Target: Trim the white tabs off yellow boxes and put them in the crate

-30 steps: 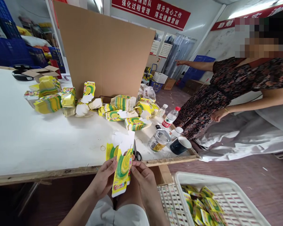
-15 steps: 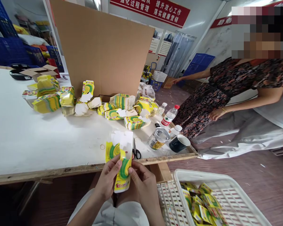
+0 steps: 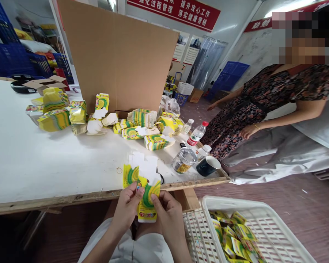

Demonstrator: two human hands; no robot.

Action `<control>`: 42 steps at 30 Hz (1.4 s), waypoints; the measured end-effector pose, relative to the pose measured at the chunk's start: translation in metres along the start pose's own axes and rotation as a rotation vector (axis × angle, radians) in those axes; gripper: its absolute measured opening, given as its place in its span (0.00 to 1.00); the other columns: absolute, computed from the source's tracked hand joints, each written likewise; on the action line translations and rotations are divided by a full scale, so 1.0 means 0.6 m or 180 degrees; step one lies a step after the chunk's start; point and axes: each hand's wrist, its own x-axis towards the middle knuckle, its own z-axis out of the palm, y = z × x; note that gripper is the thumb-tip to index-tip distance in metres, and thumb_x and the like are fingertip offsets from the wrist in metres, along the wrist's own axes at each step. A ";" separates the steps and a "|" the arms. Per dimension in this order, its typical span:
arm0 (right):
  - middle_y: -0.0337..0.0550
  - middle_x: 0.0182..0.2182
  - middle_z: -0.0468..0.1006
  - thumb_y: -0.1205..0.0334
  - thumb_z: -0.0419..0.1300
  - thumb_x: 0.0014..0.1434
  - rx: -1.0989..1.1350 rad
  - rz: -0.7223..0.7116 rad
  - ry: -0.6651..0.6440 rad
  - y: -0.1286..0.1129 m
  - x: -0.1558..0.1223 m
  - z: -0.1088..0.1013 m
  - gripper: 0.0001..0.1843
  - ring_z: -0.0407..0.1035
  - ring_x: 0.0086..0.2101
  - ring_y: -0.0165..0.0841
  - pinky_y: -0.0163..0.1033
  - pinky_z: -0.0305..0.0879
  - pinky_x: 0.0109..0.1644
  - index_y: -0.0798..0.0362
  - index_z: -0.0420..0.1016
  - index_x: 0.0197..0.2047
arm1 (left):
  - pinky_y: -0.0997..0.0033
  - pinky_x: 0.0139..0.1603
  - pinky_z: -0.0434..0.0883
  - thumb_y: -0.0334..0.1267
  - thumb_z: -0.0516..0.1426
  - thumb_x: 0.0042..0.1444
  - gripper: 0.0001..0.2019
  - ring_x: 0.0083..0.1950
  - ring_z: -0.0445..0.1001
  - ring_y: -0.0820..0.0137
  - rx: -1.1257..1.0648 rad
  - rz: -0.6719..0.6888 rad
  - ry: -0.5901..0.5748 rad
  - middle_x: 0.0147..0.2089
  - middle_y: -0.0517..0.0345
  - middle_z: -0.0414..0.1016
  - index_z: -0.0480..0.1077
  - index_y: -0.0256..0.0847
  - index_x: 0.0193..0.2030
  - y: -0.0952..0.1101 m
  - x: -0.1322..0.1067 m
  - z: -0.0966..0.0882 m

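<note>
Between my two hands is a yellow-and-green printed carton (image 3: 148,199), its white flaps standing up at the top. My left hand (image 3: 128,204) pinches its left edge with thumb and fingers. My right hand (image 3: 167,208) grips the right edge, thumb on the printed front. Just behind it, a stack of similar flat cartons (image 3: 128,176) rests at the table's front edge, partly covered by the held one. Scissors (image 3: 161,178) lie behind the carton, with only part of a handle showing.
Bundles of cartons (image 3: 141,118) line the back of the white table (image 3: 71,164) before a cardboard panel (image 3: 117,54). At right stand a water bottle (image 3: 197,135), a clear jar (image 3: 184,160) and a dark mug (image 3: 208,166). A white basket (image 3: 274,223) holds cartons. A person (image 3: 276,98) stands beyond.
The held carton has turned its printed front more towards me and looks wider, shifting slightly right. It now covers most of the scissors. The other person's arm at the back has lowered.
</note>
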 end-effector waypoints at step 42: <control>0.34 0.23 0.78 0.58 0.63 0.57 -0.0819 -0.0263 -0.0567 -0.027 0.020 -0.079 0.22 0.68 0.23 0.31 0.32 0.60 0.25 0.52 0.69 0.54 | 0.59 0.59 0.71 0.41 0.57 0.65 0.26 0.62 0.72 0.57 0.1015 -0.0048 -0.1284 0.64 0.47 0.72 0.59 0.49 0.69 0.018 -0.026 0.001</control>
